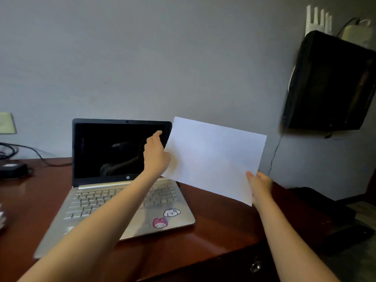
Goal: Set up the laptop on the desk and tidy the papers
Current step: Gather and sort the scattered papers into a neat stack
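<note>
Right hand (259,186) pinches the paper (213,157) by a corner; left hand (156,154) grip hidden. Lower it flat, clear of the laptop (105,151).

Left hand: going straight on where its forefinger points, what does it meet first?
The left hand would probably meet the dark screen of the open silver laptop, near its top right corner; depth unclear.

The counter (219,226) is shiny, dark red-brown wood. An open silver laptop (114,200) sits in the middle of it, with its black screen toward the back edge. Near the back left corner lies a small black box (12,169) with black cables (40,157) by it. Something pale (1,218) pokes in at the left edge, too cut off to tell.
</note>
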{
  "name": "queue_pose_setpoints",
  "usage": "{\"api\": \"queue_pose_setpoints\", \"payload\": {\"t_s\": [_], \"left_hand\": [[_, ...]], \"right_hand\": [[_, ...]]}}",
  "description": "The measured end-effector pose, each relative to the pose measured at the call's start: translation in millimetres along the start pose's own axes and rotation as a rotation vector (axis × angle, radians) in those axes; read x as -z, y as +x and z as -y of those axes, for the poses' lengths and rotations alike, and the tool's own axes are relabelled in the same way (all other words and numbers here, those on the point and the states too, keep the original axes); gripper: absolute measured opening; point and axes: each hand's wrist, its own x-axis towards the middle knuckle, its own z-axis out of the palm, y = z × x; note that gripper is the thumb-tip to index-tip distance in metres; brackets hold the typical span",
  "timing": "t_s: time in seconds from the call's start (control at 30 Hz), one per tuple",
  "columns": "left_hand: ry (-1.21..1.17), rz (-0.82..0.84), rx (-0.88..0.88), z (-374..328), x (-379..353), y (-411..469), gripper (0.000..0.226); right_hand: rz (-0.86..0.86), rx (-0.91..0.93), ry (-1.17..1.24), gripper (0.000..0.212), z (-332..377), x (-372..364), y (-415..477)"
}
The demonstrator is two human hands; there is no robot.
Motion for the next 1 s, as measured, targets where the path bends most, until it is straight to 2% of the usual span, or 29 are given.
{"api": "queue_pose_setpoints", "payload": {"t_s": [0.03, 0.13, 0.2, 0.27, 0.37, 0.47, 0.67, 0.87, 1.0], "left_hand": [[0.081, 0.042, -0.098, 2.3, 8.4, -4.5, 0.064], [0.207, 0.34, -0.375, 13.6, 30.8, -26.2, 0.051], [0.338, 0.474, -0.526, 24.3, 46.7, -41.7, 0.058], [0.461, 0.475, -0.607, 35.7, 60.9, -51.1, 0.073], [0.494, 0.31, -0.636, 50.8, 85.7, -58.7, 0.068], [0.497, 0.205, -0.623, 62.0, 121.0, -64.9, 0.065], [0.62, 0.124, -0.546, 97.2, 197.6, -91.9, 0.06], [0.673, 0.044, -0.35, 139.4, 269.4, -138.2, 0.052], [0.709, -0.036, -0.14, 166.2, 314.4, -164.7, 0.05]], "right_hand": [[0.023, -0.03, 0.03, 0.019, 1.7, -9.0, -4.8], [0.11, -0.098, 0.073, 0.023, 3.8, -37.4, -21.7], [0.165, -0.136, 0.087, 0.025, 4.9, -57.1, -35.2], [0.223, -0.158, 0.097, 0.026, 7.0, -76.0, -49.6], [0.338, -0.159, 0.101, 0.028, 10.3, -102.7, -74.3], [0.452, -0.17, 0.082, 0.029, 11.0, -129.0, -101.9], [0.639, -0.218, 0.017, 0.027, 6.0, -179.9, -164.0], [0.901, -0.174, -0.021, 0.028, 2.7, -219.6, -233.6], [1.123, -0.174, -0.081, 0.029, 3.1, -238.6, -276.9]]}}
